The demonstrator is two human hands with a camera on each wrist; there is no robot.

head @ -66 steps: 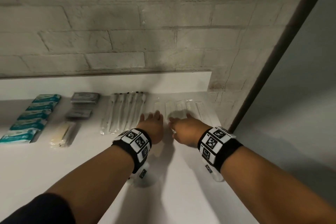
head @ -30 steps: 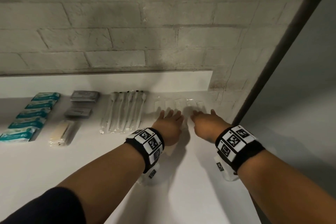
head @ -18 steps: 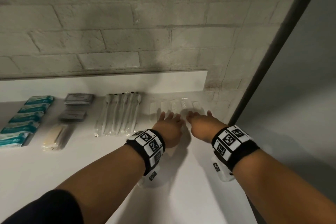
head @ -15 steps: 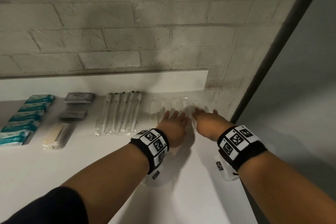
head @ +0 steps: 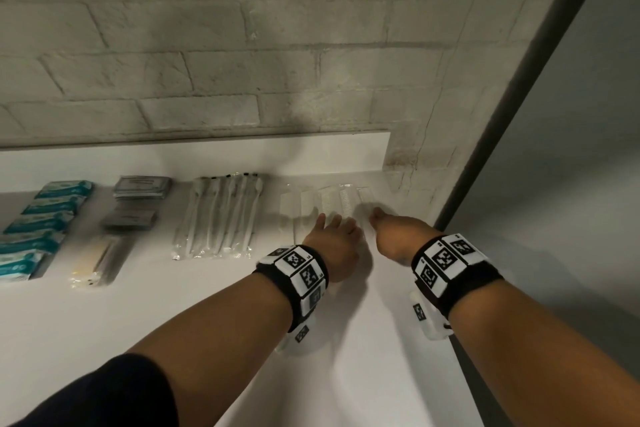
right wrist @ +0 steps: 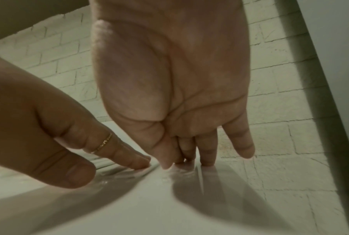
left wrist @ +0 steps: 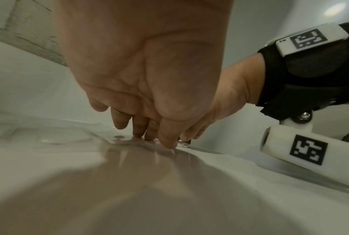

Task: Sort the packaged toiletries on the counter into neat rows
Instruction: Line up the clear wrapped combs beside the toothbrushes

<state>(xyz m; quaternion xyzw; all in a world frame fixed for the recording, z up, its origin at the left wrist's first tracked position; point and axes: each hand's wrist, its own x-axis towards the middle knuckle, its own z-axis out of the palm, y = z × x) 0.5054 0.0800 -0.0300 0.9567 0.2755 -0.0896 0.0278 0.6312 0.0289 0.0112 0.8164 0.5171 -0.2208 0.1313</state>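
Note:
A row of clear-wrapped white combs (head: pixel 329 203) lies at the right end of the white counter (head: pixel 173 315), near the back ledge. My left hand (head: pixel 334 230) is laid on the near ends of the comb packets, fingers straight. In the left wrist view its fingertips (left wrist: pixel 147 135) press down on the clear wrap. My right hand (head: pixel 389 234) lies just to the right, and its straight fingertips (right wrist: pixel 206 160) rest on the wrap too. Neither hand grips anything. The near halves of the packets are hidden under both hands.
Left of the combs lie a row of wrapped toothbrushes (head: pixel 218 218), grey sachets (head: pixel 140 198), a yellowish packet (head: pixel 95 262) and teal packets (head: pixel 41 222). A brick wall (head: pixel 242 62) backs the counter. A dark frame (head: pixel 502 135) marks the counter's right end.
Both hands have slid forward toward the wall and a little right along the comb packets. In the last half second they have hardly moved.

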